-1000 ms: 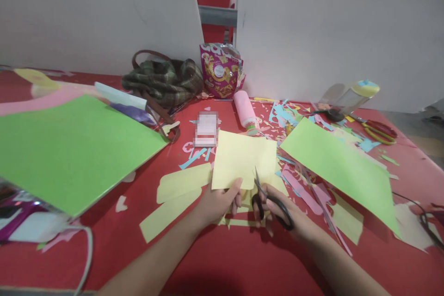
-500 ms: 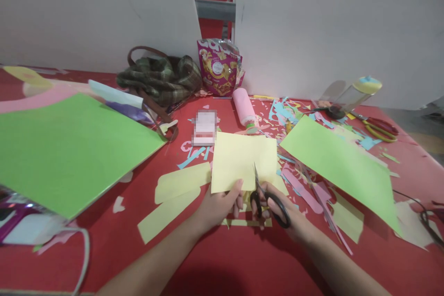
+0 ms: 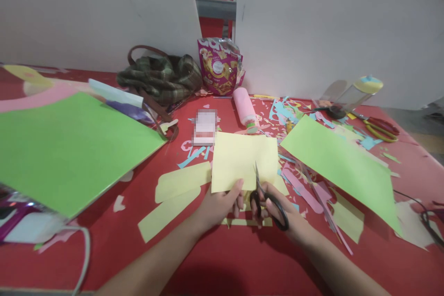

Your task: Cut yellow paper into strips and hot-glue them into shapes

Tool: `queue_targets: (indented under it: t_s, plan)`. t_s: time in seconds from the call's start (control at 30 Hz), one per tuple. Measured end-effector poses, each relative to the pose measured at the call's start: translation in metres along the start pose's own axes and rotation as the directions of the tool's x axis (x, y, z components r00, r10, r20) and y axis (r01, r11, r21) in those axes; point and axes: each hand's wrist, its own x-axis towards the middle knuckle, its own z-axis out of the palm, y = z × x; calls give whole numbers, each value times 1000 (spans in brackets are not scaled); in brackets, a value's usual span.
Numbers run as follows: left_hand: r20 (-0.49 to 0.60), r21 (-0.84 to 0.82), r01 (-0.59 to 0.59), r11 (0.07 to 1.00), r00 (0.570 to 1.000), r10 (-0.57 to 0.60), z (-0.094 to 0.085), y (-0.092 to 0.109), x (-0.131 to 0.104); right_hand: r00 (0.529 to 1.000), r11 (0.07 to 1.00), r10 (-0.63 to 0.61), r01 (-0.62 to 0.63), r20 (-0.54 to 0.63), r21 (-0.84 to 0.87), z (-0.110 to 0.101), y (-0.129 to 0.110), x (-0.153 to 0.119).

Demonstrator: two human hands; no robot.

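Observation:
A pale yellow sheet of paper [image 3: 234,159] is pinched at its lower edge by my left hand [image 3: 224,206], thumb on top and fingers beneath. My right hand [image 3: 277,201] holds black-handled scissors [image 3: 258,181], with fingers through the loops. The blades point away from me and sit in a cut that runs up from the sheet's near edge, right of my left thumb. Under and beside the sheet lie more yellow pieces, among them a rounded strip [image 3: 183,181] at left.
Large green sheets [image 3: 76,152] lie at left, and a smaller green sheet [image 3: 342,166] at right. Coloured scraps [image 3: 286,111], a pink bottle [image 3: 243,105], a snack bag [image 3: 220,67], a plaid bag [image 3: 163,76] and red-and-yellow-handled scissors [image 3: 381,128] stand or lie further back.
The scissor loops have drawn slightly closer together. Both hands and the yellow sheet stay almost where they were.

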Motion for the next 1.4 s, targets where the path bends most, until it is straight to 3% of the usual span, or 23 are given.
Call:
queue_targets:
  t_s: [0.4,0.6,1.17,1.4]
  plan:
    - [12,14,-42,999,999,42,-4,-2,2,1000,999,-1,2,5,-36,0,-1,-1]
    - [43,90,28,996,999,-32,-10,10,-2,999,999,41,-41,35,-7,-2,-2,-2]
    - [47,125,-11,992,999,5,-27,10,-2,997,997,46,-42,66,-66,-5,-2,-2]
    - [101,239,-41,970,995,17,-37,15,-3,991,990,96,-86,89,-115,-7,-8,-3]
